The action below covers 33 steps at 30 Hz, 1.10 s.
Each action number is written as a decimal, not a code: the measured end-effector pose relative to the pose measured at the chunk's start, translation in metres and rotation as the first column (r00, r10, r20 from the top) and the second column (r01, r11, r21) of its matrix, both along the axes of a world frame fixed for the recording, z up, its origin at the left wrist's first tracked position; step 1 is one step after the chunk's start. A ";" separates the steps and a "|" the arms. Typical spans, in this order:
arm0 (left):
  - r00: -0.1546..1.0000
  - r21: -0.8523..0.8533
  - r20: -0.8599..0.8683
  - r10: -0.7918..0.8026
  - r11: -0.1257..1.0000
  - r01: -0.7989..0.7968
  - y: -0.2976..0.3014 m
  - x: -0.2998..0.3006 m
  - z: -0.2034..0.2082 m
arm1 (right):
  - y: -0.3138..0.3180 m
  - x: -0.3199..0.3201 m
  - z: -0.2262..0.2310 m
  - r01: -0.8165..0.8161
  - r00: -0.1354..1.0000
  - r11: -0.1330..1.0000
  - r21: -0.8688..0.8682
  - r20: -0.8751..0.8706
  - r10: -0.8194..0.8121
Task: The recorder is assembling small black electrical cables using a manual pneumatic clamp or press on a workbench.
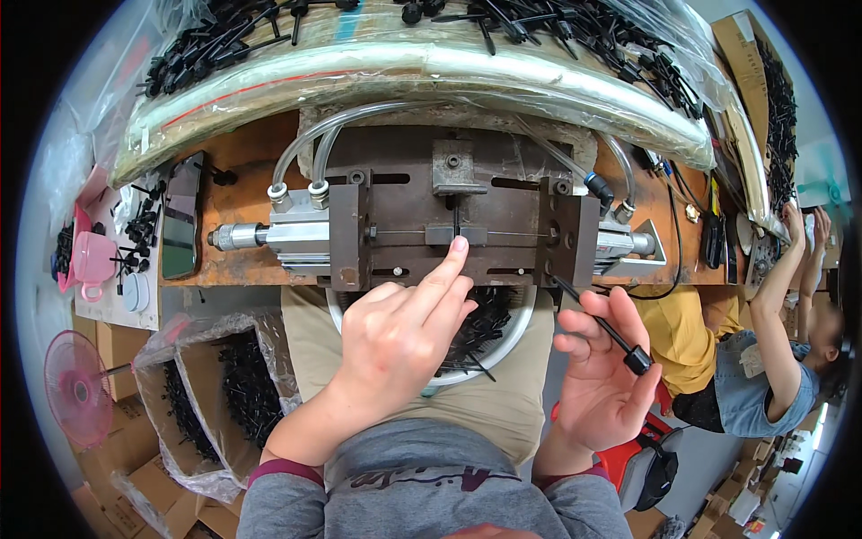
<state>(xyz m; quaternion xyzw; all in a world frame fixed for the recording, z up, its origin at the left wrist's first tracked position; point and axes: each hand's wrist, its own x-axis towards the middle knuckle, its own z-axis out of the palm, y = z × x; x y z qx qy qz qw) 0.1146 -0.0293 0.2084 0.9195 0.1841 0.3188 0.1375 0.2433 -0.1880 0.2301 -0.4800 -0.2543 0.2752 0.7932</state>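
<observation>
Black plastic is forming the slim knobbed piece (603, 325) that the right hand (593, 404) is holding between thumb and fingers, at about four o'clock from the brown metal fixture (507, 205). That hold is looking light, so a slackening thumb could be letting the piece slip. Its long axis is running diagonally: the thin tip is pointing to half past ten, toward the fixture, and the knob to half past four. The hands are working apart: the left hand (395, 332) is extending its index finger onto the small block (436, 235) at the fixture's centre; whether its bent fingers are hiding anything, one cannot tell. Just beyond that fingertip a dark stem (456, 214) is lying along the twelve-to-six line. Thin metal rods (398, 232) are aiming at the block from nine and three o'clock, a silver cylinder (301, 235) sitting behind the nine o'clock one. Graver risk is lurking there: rods advancing early could be pinching the finger, or a crooked stem could be taking them askew. At six o'clock, a white-rimmed bowl (528, 332) is holding more black pieces.
</observation>
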 end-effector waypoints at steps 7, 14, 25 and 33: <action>1.000 0.006 0.004 0.009 1.000 -0.009 0.001 0.001 -0.002 | 0.002 -0.008 0.004 -0.005 0.796 0.984 -0.176 0.595 0.110; 0.997 -0.001 -0.027 -0.076 0.997 0.076 0.005 -0.008 0.001 | 0.030 -0.003 -0.002 0.165 0.403 0.962 -0.218 0.905 0.136; 0.804 -0.569 -0.209 -0.557 0.738 0.363 -0.014 -0.061 -0.034 | 0.066 -0.007 -0.010 0.297 0.038 0.879 -0.373 0.925 0.379; 0.912 -0.533 -0.166 -0.375 0.812 0.237 -0.037 -0.054 -0.102 | 0.067 -0.005 -0.009 0.307 0.038 0.869 -0.388 0.918 0.396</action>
